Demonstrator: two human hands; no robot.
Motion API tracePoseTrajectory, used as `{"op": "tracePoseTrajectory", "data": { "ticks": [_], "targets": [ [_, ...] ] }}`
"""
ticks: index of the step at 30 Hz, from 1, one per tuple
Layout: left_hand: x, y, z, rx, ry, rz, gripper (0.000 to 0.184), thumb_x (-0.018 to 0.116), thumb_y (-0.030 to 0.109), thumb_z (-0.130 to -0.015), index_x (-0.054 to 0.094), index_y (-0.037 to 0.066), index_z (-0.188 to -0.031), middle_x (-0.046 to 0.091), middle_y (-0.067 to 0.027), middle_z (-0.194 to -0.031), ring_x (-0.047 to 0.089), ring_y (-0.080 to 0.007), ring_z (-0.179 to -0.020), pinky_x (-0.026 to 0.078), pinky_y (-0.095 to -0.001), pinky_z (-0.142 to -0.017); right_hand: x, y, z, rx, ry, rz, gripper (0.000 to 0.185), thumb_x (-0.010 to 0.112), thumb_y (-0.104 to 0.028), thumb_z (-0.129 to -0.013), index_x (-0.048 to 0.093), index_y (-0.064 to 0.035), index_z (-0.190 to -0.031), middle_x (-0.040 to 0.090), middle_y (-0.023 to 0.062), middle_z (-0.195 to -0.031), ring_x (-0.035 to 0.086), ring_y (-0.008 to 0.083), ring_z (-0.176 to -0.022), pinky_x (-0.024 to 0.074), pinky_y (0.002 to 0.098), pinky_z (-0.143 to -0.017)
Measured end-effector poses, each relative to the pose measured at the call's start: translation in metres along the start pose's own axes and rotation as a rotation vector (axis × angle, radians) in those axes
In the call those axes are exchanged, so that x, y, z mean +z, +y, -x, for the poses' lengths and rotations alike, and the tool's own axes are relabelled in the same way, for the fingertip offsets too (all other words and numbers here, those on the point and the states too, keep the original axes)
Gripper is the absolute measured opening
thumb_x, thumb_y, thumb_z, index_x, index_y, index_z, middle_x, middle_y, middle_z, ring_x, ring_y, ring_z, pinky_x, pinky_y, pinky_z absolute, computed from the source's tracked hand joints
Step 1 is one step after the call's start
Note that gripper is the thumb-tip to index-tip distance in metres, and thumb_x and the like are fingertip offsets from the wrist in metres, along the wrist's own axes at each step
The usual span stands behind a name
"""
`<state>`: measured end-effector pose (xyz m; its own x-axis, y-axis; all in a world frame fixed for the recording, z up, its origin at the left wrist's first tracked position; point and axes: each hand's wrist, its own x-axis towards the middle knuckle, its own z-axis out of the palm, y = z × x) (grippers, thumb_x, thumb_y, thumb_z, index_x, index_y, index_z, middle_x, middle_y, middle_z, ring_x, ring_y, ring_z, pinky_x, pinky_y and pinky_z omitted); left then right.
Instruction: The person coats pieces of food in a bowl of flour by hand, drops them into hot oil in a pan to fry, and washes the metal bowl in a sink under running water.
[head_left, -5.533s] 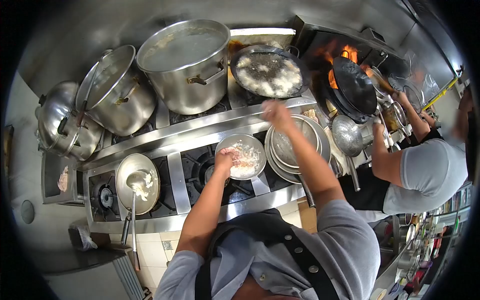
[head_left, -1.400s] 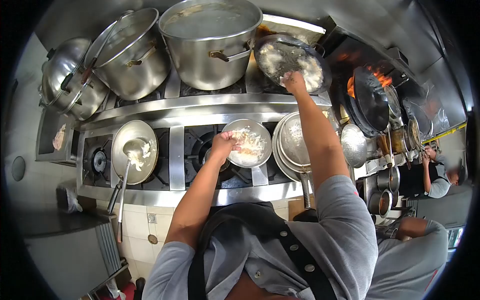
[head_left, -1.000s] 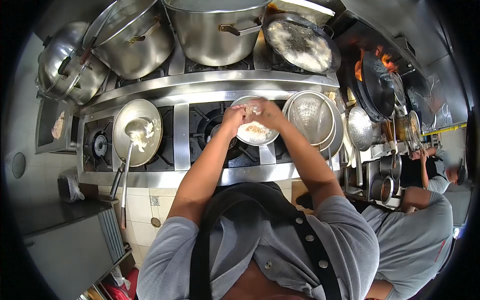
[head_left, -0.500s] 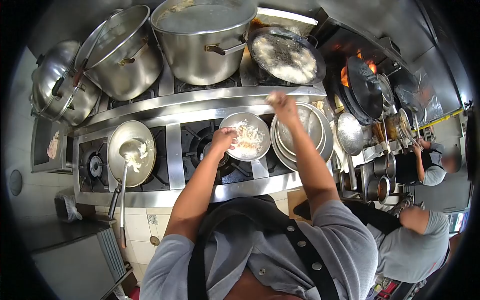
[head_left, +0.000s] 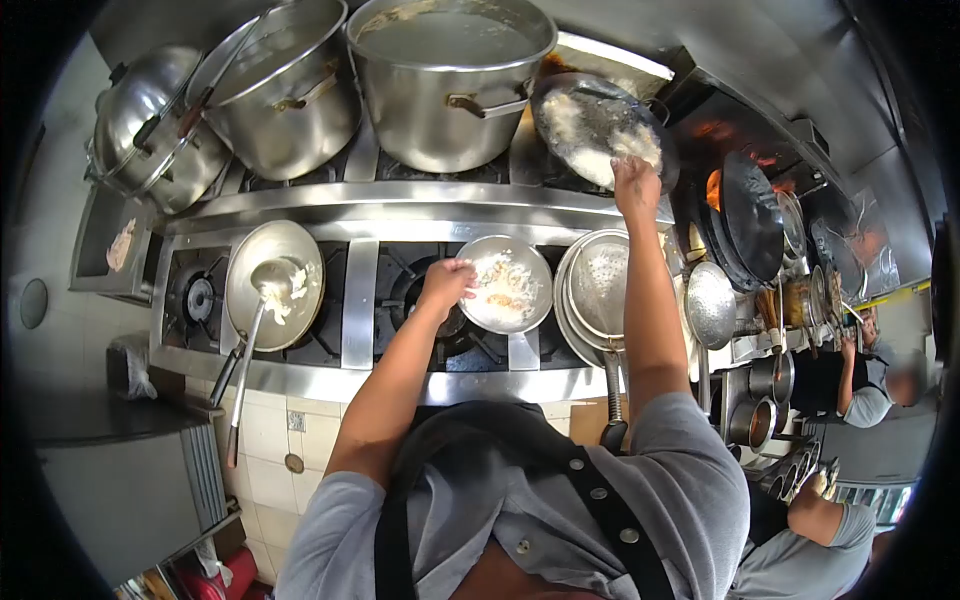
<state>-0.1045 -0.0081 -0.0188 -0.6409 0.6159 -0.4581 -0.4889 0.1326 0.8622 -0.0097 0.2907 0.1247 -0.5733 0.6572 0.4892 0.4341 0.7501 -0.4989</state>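
Observation:
My left hand [head_left: 447,284] grips the left rim of a shallow metal bowl [head_left: 540,300] between thumb and fingers. Pale shreds [head_left: 505,280] and some brownish crumbs [head_left: 510,302] lie in the bowl, which sits over the front burners. At the back right, my right hand [head_left: 637,188] reaches over the near edge of a dark wok [head_left: 600,95] of bubbling oil. Its fingers look bent together, and what they hold, if anything, cannot be made out. Whitish frying food [head_left: 590,165] floats in the oil near the fingertips.
Large steel pots [head_left: 440,110] line the back. A pan [head_left: 240,320] with a ladle [head_left: 253,335] stands left. Strainers and bowls [head_left: 585,315] are stacked under my right forearm, beside a perforated skimmer [head_left: 708,300]. Flames [head_left: 713,190] rise near woks at right. Two co-workers [head_left: 820,545] are at right.
My right hand has moved from above the stacked strainers, with a small pale piece at its fingertips, up and right to the wok. My left hand stays on the bowl. The view has shifted.

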Motion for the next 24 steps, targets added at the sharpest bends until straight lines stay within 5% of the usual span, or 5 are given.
{"op": "tracePoseTrajectory", "data": {
  "ticks": [2, 4, 11, 20, 24],
  "targets": [
    [0.001, -0.002, -0.004, 0.008, -0.032, 0.006, 0.016, 0.057, 0.01, -0.081, 0.058, -0.002, -0.091, 0.061, -0.0076, -0.078, 0.061, -0.0153, -0.067, 0.052, -0.0263, -0.055, 0.021, -0.022, 0.045, 0.005, 0.037, -0.471, 0.01, 0.056, -0.009, -0.078, 0.06, 0.0002, -0.08, 0.061, 0.0179, -0.074, 0.057, 0.0362, -0.07, 0.047, 0.0342, -0.065],
    [0.001, -0.002, -0.01, 0.003, -0.061, 0.016, 0.017, 0.056, 0.01, -0.083, 0.057, -0.002, -0.095, 0.061, -0.0089, -0.081, 0.061, -0.0166, -0.07, 0.053, -0.0274, -0.057, 0.077, 0.01, 0.095, -0.292, -0.169, -0.226, 0.01, 0.058, -0.009, -0.076, 0.06, -0.002, -0.083, 0.062, 0.018, -0.078, 0.059, 0.0365, -0.072, 0.0484, 0.0368, -0.066],
    [-0.005, 0.012, -0.002, 0.04, -0.065, 0.022, 0.018, 0.055, 0.009, -0.082, 0.057, -0.003, -0.096, 0.061, -0.0082, -0.081, 0.06, -0.0154, -0.067, 0.053, -0.0273, -0.057, 0.16, -0.024, 0.216, 0.078, -0.903, 0.442, 0.017, 0.058, -0.015, -0.073, 0.065, -0.0047, -0.084, 0.063, 0.0199, -0.09, 0.061, 0.035, -0.087, 0.0482, 0.0393, -0.078],
    [-0.021, -0.001, 0.002, 0.023, -0.048, -0.03, 0.02, 0.058, 0.008, -0.079, 0.058, -0.002, -0.095, 0.061, -0.007, -0.079, 0.06, -0.0139, -0.067, 0.052, -0.0261, -0.057, 0.153, 0.026, 0.21, -0.025, -0.717, 0.062, 0.012, 0.063, -0.009, -0.07, 0.063, 0.0006, -0.076, 0.064, 0.0155, -0.082, 0.063, 0.02, -0.08, 0.0513, 0.0352, -0.068],
    [0.001, -0.016, -0.004, 0.009, -0.112, -0.186, 0.023, 0.058, 0.005, -0.076, 0.058, -0.002, -0.097, 0.062, -0.0081, -0.083, 0.06, -0.0137, -0.067, 0.052, -0.0251, -0.056, 0.139, 0.022, 0.194, 0.559, -0.679, -0.606, 0.017, 0.066, -0.008, -0.072, 0.062, 0.0016, -0.085, 0.061, 0.0101, -0.076, 0.061, 0.0194, -0.072, 0.052, 0.0313, -0.059]
  ]
}}
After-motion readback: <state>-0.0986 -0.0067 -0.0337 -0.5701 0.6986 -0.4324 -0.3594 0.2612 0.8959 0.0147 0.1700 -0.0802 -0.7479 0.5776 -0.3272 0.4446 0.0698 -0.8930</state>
